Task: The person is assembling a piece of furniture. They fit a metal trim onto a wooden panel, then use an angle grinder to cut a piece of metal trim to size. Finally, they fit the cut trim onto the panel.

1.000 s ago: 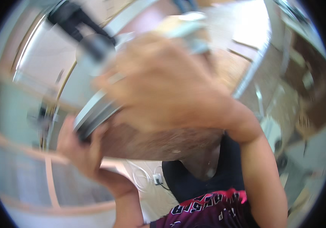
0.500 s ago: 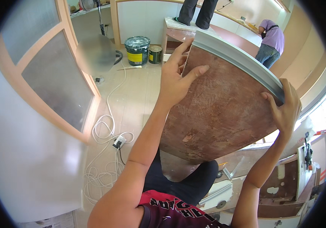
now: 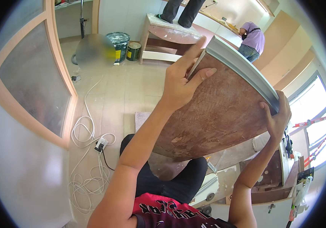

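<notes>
I hold up a large brown wooden panel (image 3: 220,110) with a grey metal rail (image 3: 242,68) along its top edge. My left hand (image 3: 183,79) grips the panel's upper left corner, thumb across the brown face and fingers behind the rail's end. My right hand (image 3: 277,119) clasps the right end of the rail, fingers curled over its edge. The panel tilts down to the right and hides most of what lies under it. My dark trousers and red shirt show below.
A framed frosted-glass door (image 3: 33,87) stands at the left. White cable and a power strip (image 3: 100,144) lie on the tiled floor. Two paint cans (image 3: 123,45) stand by a wooden bench (image 3: 170,34) where a person stands; another person (image 3: 252,40) bends at the back right.
One second ago the view was blurred with the panel close overhead. Since then the view has steadied, and both hands keep their grip on the panel, which sits slightly lower and further right.
</notes>
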Tool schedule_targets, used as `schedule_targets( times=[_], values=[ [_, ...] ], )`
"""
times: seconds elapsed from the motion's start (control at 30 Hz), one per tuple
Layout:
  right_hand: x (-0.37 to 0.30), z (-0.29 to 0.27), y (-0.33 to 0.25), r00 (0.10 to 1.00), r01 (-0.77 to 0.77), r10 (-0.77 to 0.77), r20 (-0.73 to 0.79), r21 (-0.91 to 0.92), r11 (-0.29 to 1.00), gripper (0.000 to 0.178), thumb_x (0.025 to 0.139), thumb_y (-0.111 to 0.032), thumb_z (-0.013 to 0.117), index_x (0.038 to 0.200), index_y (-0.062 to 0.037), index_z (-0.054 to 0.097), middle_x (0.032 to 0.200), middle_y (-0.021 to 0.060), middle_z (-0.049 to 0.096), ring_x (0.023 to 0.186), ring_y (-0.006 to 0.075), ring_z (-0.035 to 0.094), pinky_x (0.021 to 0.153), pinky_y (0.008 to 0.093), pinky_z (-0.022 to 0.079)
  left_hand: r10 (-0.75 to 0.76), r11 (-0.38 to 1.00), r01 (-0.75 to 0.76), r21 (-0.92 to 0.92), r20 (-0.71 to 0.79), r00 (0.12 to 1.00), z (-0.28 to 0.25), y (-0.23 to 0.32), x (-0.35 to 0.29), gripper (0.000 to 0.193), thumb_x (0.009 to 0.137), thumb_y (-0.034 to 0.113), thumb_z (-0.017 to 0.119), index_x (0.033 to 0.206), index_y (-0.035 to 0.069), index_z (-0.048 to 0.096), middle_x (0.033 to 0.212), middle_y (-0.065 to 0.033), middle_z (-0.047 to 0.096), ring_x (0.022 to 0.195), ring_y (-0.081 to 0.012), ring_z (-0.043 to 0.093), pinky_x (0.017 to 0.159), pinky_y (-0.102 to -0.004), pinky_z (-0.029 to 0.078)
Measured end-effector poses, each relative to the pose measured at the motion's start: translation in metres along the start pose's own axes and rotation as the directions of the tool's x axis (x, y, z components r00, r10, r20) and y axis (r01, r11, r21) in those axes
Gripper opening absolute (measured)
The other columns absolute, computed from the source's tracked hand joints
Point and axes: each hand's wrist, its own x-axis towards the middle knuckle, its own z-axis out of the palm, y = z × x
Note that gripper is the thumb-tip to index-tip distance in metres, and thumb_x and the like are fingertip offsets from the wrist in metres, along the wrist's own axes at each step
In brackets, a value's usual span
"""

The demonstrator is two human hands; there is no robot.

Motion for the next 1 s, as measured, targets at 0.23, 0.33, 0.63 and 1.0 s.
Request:
schedule_targets(
  times=[0.23, 0.33, 0.63, 1.0],
  values=[
    [0.002, -0.008, 0.009, 0.999, 0.029, -0.028, 0.025, -0.034, 0.999, 0.060, 0.077, -0.044, 0.095, 0.115, -0.0043, 0.071, 0.096, 0.0157, 0.073, 0.090, 0.0370, 0.072, 0.081, 0.0468, 0.054, 0.608, -0.036, -0.592, 0.805, 0.487, 0.627, 0.032, 0.054, 0.063, 0.066, 0.103, 0.027, 0.078, 0.160, 0.006, 0.054, 0.154, -0.0130, 0.063, 0.143, -0.0260, 0.059, 0.118, -0.0403, 0.048],
    [0.008, -0.006, 0.015, 0.996, 0.007, -0.009, 0.091, 0.020, 1.000, 0.057, 0.083, -0.045, 0.089, 0.117, -0.0042, 0.071, 0.099, 0.0175, 0.074, 0.094, 0.0392, 0.073, 0.084, 0.0487, 0.054, 0.311, 0.099, -0.716, 0.691, 0.661, 0.682, 0.085, 0.053, 0.078, 0.061, 0.090, 0.042, 0.085, 0.137, 0.007, 0.069, 0.134, -0.0129, 0.073, 0.123, -0.0277, 0.069, 0.103, -0.0437, 0.055],
    [0.095, -0.021, 0.217, 0.907, -0.004, 0.000, 0.420, 0.010, 1.000, 0.078, 0.115, -0.067, 0.032, 0.149, -0.0056, 0.066, 0.149, 0.0242, 0.066, 0.139, 0.0384, 0.062, 0.121, 0.0476, 0.044, -0.170, 0.310, -0.666, 0.678, 0.729, 0.663, 0.127, 0.037, 0.100, 0.063, 0.073, 0.056, 0.092, 0.109, 0.006, 0.080, 0.084, -0.0149, 0.078, 0.079, -0.0380, 0.076, 0.075, -0.0464, 0.057],
    [0.096, 0.018, 0.074, 0.649, -0.285, 0.121, 0.751, 0.092, 0.954, 0.097, 0.104, -0.087, 0.033, 0.156, -0.0107, 0.063, 0.158, 0.0272, 0.060, 0.147, 0.0423, 0.057, 0.127, 0.0517, 0.039, -0.148, 0.332, -0.624, 0.708, 0.692, 0.706, 0.114, 0.058, 0.100, 0.071, 0.075, 0.066, 0.089, 0.116, 0.009, 0.080, 0.081, -0.0155, 0.076, 0.077, -0.0388, 0.075, 0.071, -0.0447, 0.056]
  ],
)
